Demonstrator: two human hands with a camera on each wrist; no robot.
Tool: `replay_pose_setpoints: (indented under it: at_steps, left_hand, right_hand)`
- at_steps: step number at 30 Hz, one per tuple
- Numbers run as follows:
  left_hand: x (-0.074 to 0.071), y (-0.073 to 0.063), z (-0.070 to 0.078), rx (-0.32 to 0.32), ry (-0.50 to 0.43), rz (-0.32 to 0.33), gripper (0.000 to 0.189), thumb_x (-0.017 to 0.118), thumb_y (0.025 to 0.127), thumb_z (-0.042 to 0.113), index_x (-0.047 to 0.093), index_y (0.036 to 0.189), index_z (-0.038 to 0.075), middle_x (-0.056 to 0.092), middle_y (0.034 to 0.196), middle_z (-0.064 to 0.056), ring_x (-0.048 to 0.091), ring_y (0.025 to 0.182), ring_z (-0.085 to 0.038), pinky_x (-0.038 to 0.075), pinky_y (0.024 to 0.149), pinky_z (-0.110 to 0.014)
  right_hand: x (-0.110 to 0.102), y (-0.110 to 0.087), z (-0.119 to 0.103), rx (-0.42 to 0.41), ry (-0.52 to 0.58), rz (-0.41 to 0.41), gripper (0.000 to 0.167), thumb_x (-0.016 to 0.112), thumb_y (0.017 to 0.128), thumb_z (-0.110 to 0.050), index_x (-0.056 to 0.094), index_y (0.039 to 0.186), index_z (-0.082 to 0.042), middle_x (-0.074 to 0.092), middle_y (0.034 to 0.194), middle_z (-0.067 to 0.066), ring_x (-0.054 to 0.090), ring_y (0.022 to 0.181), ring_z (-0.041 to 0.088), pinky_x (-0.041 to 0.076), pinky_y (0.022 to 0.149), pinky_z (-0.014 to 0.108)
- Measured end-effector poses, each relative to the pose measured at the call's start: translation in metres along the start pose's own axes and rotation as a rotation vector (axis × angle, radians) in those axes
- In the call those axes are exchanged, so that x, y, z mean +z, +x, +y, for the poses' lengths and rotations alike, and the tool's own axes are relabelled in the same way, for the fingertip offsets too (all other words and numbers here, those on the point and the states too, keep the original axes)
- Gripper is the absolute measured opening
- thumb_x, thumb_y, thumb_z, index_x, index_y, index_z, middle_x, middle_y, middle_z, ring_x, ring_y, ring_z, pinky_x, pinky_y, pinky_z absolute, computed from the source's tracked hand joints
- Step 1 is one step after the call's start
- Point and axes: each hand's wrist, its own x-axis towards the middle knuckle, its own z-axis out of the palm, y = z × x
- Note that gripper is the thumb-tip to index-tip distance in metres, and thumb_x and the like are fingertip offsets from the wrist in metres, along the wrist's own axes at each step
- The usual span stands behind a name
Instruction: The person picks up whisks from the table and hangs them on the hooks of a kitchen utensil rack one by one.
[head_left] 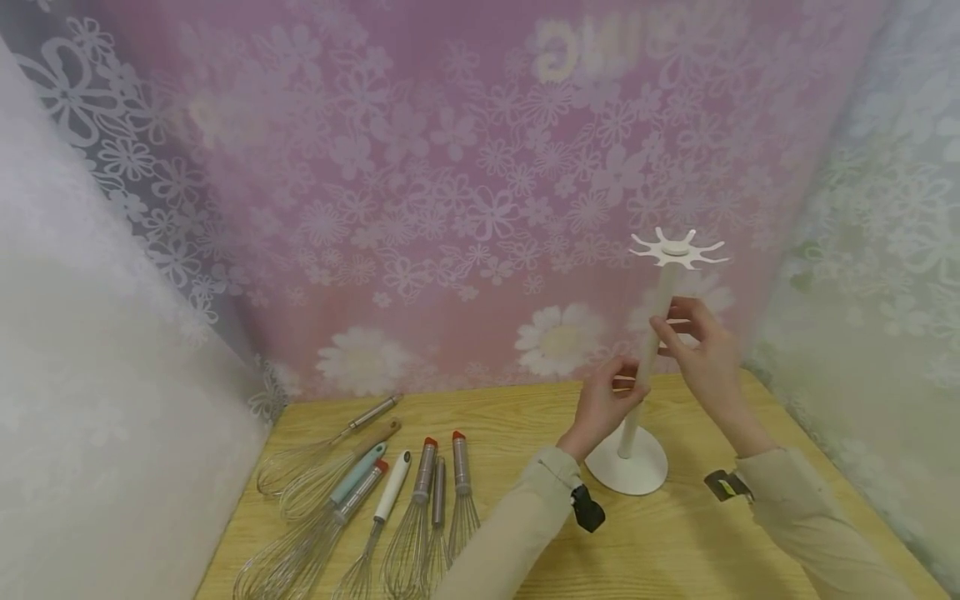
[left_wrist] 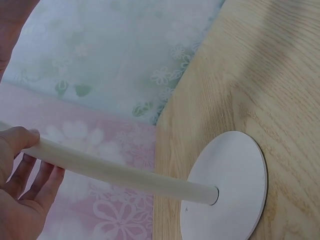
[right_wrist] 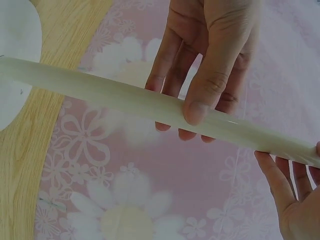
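Note:
A white stand (head_left: 664,287) rises from a round base (head_left: 637,473) on the table's right side. Its top is a flat, star-like ring of hooks (head_left: 678,252). My left hand (head_left: 600,404) holds the middle of the pole between thumb and fingers. Higher up, below the hooks, my right hand (head_left: 707,358) grips the same pole. In the left wrist view, the pole (left_wrist: 125,176) enters the base (left_wrist: 240,175), which lies flat on the wood. Both the left hand (right_wrist: 220,55) and the right hand (right_wrist: 300,210) appear on the pole in the right wrist view.
Several whisks lie left of the stand, among them a white-handled whisk (head_left: 392,492), a teal-handled whisk (head_left: 358,473) and a whisk with a red-tipped handle (head_left: 460,462). Flower-patterned cloth walls (head_left: 450,208) enclose the wooden table (head_left: 525,425) at the back and sides.

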Motion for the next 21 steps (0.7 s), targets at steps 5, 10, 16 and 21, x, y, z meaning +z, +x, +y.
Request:
replay_pose_setpoints:
  at_steps: [5, 10, 16, 21]
  left_hand:
    - [-0.003, -0.003, -0.002, 0.003, -0.009, 0.003, 0.029, 0.071, 0.096, 0.011, 0.066, 0.124, 0.014, 0.070, 0.116, -0.004, 0.068, 0.101, -0.006, 0.055, 0.084, -0.013]
    - [-0.006, -0.005, -0.004, 0.002, -0.012, 0.011, 0.029, 0.071, 0.096, 0.010, 0.067, 0.124, 0.013, 0.071, 0.116, -0.005, 0.068, 0.102, -0.007, 0.056, 0.084, -0.013]
    - [-0.012, -0.009, -0.003, 0.015, -0.011, 0.027, 0.029, 0.071, 0.095, 0.007, 0.068, 0.123, 0.012, 0.071, 0.115, -0.007, 0.069, 0.101, -0.008, 0.056, 0.082, -0.013]
    - [-0.018, -0.013, -0.003, 0.019, -0.006, 0.041, 0.030, 0.071, 0.095, 0.007, 0.067, 0.124, 0.010, 0.071, 0.116, -0.007, 0.069, 0.102, -0.008, 0.056, 0.082, -0.013]
  right_hand:
    - [0.004, -0.002, 0.001, -0.004, -0.003, 0.004, 0.030, 0.069, 0.096, -0.005, 0.061, 0.124, 0.001, 0.059, 0.104, -0.017, 0.061, 0.089, -0.004, 0.059, 0.062, 0.016]
    - [0.009, -0.003, -0.002, 0.011, -0.005, 0.001, 0.030, 0.069, 0.097, -0.007, 0.061, 0.125, 0.001, 0.059, 0.102, -0.015, 0.061, 0.088, -0.003, 0.059, 0.063, 0.016]
    - [0.015, -0.004, -0.008, 0.022, 0.011, 0.001, 0.031, 0.069, 0.097, -0.008, 0.060, 0.125, 0.001, 0.058, 0.101, -0.012, 0.061, 0.088, -0.001, 0.060, 0.064, 0.018]
    - [0.021, -0.005, -0.011, 0.016, 0.033, -0.003, 0.032, 0.069, 0.097, -0.007, 0.061, 0.126, 0.000, 0.058, 0.103, -0.013, 0.061, 0.088, -0.002, 0.060, 0.064, 0.018]
